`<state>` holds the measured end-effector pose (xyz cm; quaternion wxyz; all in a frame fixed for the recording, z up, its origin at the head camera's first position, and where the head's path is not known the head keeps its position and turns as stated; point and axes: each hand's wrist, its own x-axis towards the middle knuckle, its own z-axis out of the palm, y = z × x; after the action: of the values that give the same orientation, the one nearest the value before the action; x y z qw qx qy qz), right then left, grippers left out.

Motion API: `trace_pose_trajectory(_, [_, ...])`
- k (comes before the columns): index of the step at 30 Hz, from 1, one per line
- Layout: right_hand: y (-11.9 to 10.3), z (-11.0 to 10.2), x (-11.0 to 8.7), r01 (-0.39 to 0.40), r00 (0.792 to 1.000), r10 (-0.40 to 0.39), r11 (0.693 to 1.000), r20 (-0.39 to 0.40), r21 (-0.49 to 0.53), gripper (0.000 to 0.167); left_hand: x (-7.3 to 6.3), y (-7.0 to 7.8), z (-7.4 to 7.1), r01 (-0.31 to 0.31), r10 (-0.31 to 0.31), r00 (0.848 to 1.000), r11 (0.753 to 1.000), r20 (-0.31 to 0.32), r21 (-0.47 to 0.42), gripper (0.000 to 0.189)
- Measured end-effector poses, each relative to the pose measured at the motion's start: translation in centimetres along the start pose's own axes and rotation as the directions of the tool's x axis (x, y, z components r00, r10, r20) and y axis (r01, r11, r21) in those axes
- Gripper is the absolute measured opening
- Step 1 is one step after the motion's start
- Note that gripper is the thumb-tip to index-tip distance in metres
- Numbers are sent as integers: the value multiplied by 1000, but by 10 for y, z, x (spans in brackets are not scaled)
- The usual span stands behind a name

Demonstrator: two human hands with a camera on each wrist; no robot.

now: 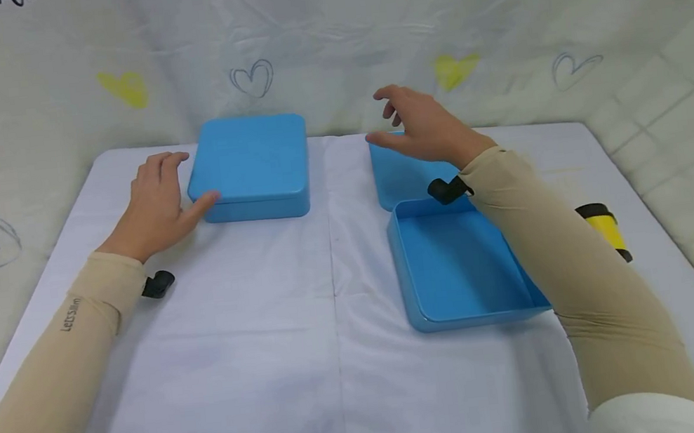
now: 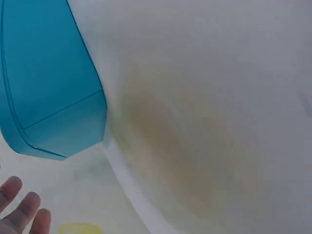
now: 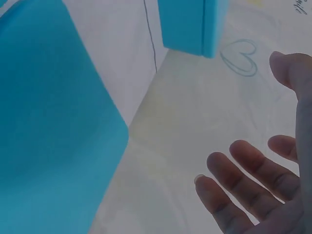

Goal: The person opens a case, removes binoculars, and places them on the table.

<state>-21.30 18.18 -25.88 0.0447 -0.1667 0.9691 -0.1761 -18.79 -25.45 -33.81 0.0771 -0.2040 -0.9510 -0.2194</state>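
A closed blue box (image 1: 252,159) stands at the back left of the table, and its side fills the upper left of the left wrist view. My left hand (image 1: 158,201) is spread at the box's left side, thumb by its front left corner; whether it touches I cannot tell. On the right lies an uncovered blue box (image 1: 462,261) with nothing visible inside. Behind it a flat blue lid (image 1: 403,175) lies on the cloth, partly hidden by my right arm. Above that lid hovers my right hand (image 1: 423,124), fingers loosely bent and holding nothing.
A yellow and black cylindrical object (image 1: 604,228) lies at the right, partly behind my right forearm. White cloth (image 1: 242,368) covers the table. A pale sheet printed with hearts (image 1: 328,35) hangs along the back edge. Small black devices (image 1: 159,284) sit on both wrists.
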Motion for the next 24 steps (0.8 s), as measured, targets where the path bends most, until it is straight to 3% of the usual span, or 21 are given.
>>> trace_pose_trajectory(6, [-5,11,14,-70,997,66,992,39,101,90,12,1,0,146,-138,987,984,83,-99,89])
trace_pose_trajectory(13, [-12,25,26,-138,981,115,979,156,152,97,21,-7,5,265,-230,953,947,196,-180,98])
trace_pose_trajectory(17, [-21,34,33,-164,969,127,972,213,167,102,24,-10,10,303,-249,940,925,235,-230,102])
trace_pose_trajectory(24, [-38,49,40,-186,953,124,960,276,210,104,27,-11,16,330,-243,930,883,276,-333,103])
